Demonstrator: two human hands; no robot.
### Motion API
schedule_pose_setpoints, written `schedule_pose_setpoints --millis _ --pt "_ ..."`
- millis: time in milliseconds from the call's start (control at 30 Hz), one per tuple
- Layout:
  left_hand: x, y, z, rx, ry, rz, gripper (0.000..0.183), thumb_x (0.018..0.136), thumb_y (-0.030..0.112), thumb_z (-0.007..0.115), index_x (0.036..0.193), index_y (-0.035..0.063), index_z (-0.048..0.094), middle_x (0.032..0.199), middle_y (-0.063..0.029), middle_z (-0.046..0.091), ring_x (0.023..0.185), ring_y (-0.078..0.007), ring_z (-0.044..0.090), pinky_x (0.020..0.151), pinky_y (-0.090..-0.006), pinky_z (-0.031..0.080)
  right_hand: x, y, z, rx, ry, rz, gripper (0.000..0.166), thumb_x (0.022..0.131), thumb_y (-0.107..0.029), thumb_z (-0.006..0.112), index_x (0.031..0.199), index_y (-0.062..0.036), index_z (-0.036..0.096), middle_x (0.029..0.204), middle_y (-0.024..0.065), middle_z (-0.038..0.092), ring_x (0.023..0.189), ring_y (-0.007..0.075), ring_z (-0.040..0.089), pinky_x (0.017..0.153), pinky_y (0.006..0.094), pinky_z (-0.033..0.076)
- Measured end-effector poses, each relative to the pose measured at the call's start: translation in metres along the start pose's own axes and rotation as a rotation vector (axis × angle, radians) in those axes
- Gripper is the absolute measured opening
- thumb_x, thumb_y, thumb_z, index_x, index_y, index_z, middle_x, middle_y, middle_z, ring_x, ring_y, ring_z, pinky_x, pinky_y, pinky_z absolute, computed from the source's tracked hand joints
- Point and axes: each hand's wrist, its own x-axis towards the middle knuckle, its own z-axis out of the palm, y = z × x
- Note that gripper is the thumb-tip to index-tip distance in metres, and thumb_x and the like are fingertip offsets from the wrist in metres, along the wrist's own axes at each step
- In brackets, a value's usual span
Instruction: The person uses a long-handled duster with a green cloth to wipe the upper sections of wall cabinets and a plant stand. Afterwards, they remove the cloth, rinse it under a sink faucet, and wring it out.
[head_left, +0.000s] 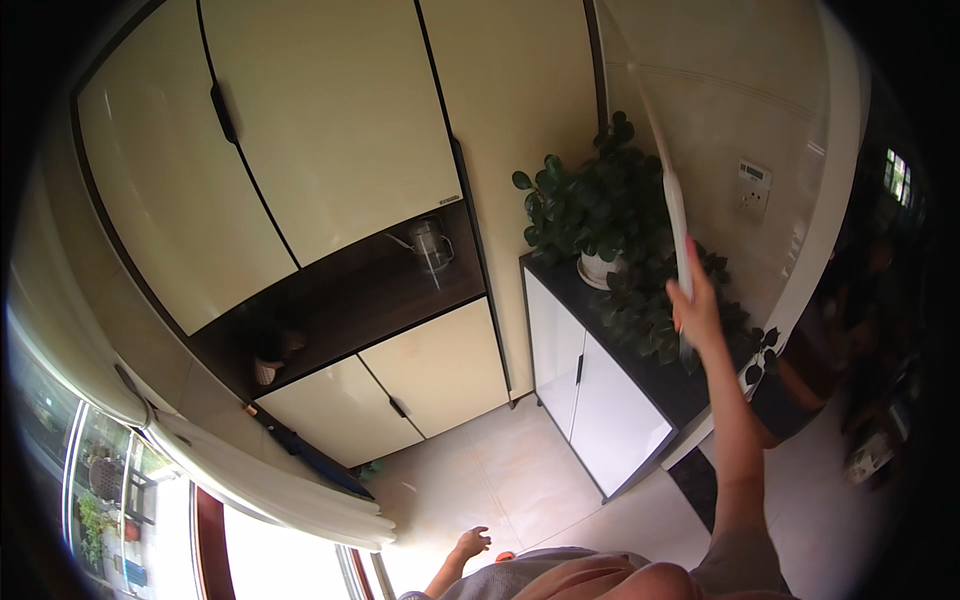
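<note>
My right hand (694, 311), raised at the right, is closed around the white handle of a long thin wand or pole (674, 202). Its upper end reaches towards the wall near the top of the picture, and what it ends in is too faint to tell. Behind the wand, leafy potted plants (562, 195) stand on a black-topped white cabinet (551, 341); one white pot (600, 268) shows. Low in the picture, my left hand (474, 541) hangs over the floor with its fingers slightly bent and nothing visible in them.
A tall cream cupboard (322, 120) has an open dark shelf (337, 307) with a glass pitcher (431, 246) on it. White curtains (277, 499) hang beside the bright window at the lower left. A folded dark umbrella (311, 454) leans near them. A wall device (753, 187) is at the right.
</note>
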Motion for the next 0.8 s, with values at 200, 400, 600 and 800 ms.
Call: schedule_pose_setpoints --millis 200,400,600,800 --pt "-0.001 -0.027 0.025 -0.034 0.019 -0.102 0.046 0.081 0.017 0.056 0.123 0.0009 0.047 0.091 -0.0159 0.066 0.074 -0.0183 0.066 0.067 -0.0302 0.052 0.042 -0.051 0.011 0.065 -0.034 -0.042 0.069 0.083 0.002 0.048 0.141 -0.0257 0.023 0.103 0.0096 0.056 0.039 0.0076 0.040 0.036 0.0229 0.037" --pt "-0.011 -0.010 0.033 -0.093 -0.132 -0.069 0.043 0.086 0.015 0.052 0.126 0.0021 0.044 0.099 -0.0133 0.064 0.080 -0.0190 0.065 0.066 -0.0303 0.049 0.005 -0.031 0.077 0.261 -0.054 0.087 0.073 0.080 0.006 0.050 0.141 -0.0249 0.024 0.070 0.0018 0.053 0.040 0.0059 0.040 0.036 0.0223 0.035" --pt "0.001 0.108 0.002 -0.369 -0.159 0.288 0.044 0.093 0.031 0.045 0.129 0.0084 0.041 0.104 -0.0065 0.062 0.089 -0.0155 0.060 0.072 -0.0276 0.044 -0.153 0.034 0.137 0.287 -0.130 0.282 0.075 0.078 0.009 0.050 0.142 -0.0112 0.017 0.106 0.0077 0.056 0.044 0.0051 0.041 0.037 0.0217 0.036" --pt "-0.022 0.304 0.002 -0.660 -0.496 0.540 0.064 0.090 0.056 0.033 0.135 0.0106 0.032 0.120 -0.0075 0.052 0.108 -0.0171 0.050 0.091 -0.0317 0.037 -0.353 0.076 0.077 0.110 -0.288 0.615 0.069 0.081 -0.003 0.051 0.141 -0.0054 0.017 0.059 -0.0001 0.047 0.045 0.0093 0.045 0.041 0.0248 0.039"
